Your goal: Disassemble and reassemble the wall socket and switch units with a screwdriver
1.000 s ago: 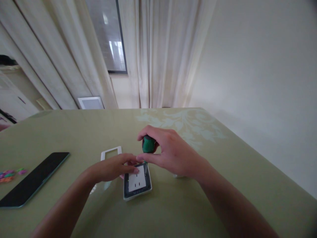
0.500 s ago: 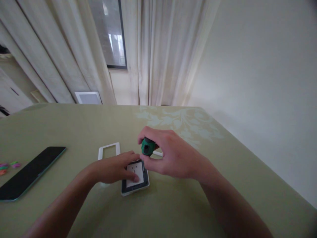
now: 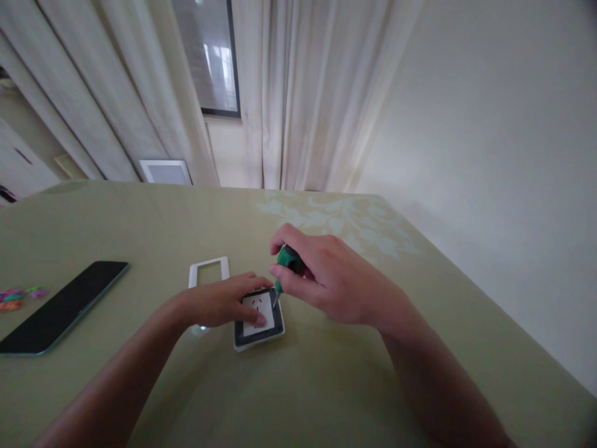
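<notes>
A white wall socket in a dark frame (image 3: 259, 323) lies flat on the green table (image 3: 326, 386). My left hand (image 3: 224, 302) rests on the socket's left part, fingers flat and pressing it down. My right hand (image 3: 326, 280) is closed round a green-handled screwdriver (image 3: 289, 261). The screwdriver's tip points down at the socket's upper right corner.
A white cover frame (image 3: 209, 271) lies just behind the socket. A dark phone (image 3: 60, 306) lies at the left, with small coloured pieces (image 3: 18, 296) beyond it. Curtains, a window and a bare wall stand behind the table.
The screwdriver has tilted, its handle now leaning to the right. My left hand has stayed on the socket. The view has shifted slightly.
</notes>
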`<move>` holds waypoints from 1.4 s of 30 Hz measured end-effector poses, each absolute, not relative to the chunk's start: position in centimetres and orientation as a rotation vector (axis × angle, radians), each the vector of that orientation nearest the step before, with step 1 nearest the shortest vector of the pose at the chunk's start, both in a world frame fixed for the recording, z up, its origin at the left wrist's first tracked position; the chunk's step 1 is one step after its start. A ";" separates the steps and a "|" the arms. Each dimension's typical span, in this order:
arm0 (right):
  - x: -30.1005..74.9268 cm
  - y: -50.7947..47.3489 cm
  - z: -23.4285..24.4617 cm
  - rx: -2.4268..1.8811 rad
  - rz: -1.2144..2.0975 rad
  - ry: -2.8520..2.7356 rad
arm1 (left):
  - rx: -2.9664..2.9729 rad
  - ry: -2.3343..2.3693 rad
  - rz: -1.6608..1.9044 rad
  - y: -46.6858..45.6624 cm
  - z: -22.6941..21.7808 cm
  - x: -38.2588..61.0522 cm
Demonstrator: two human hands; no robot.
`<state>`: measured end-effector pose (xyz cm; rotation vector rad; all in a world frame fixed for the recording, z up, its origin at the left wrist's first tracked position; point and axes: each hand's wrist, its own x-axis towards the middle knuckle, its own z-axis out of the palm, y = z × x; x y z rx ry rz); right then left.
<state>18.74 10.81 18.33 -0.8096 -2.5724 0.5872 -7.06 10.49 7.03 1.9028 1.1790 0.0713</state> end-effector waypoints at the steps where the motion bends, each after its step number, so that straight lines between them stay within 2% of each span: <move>1: 18.8 10.9 18.4 -0.835 0.564 -2.574 | 1.908 1.169 0.069 10.5 6.9 -7.1; 8: 17.8 11.2 18.0 -1.176 0.164 -2.476 | 1.932 1.157 0.076 10.5 7.0 -7.1; 16: 18.5 11.0 18.5 -0.713 0.485 -2.631 | 1.930 1.129 0.090 10.7 6.7 -7.2; 18: 18.4 10.9 18.4 -0.738 0.420 -2.618 | 1.929 1.124 0.083 10.7 6.6 -7.3; 22: 17.7 10.8 18.1 -1.081 0.142 -2.522 | 1.923 1.133 0.078 10.7 6.7 -7.3; 29: 18.3 11.3 18.3 -0.840 0.324 -2.613 | 1.920 1.131 0.075 10.7 6.8 -7.3; 35: 17.7 11.2 17.8 -1.187 0.023 -2.507 | 1.926 1.144 0.075 10.7 6.8 -7.3; 40: 17.9 11.1 18.0 -0.822 0.263 -2.610 | 1.950 1.103 0.092 10.8 6.6 -7.3; 42: 18.1 11.1 18.1 -0.809 0.280 -2.599 | 1.950 1.100 0.094 10.8 6.5 -7.3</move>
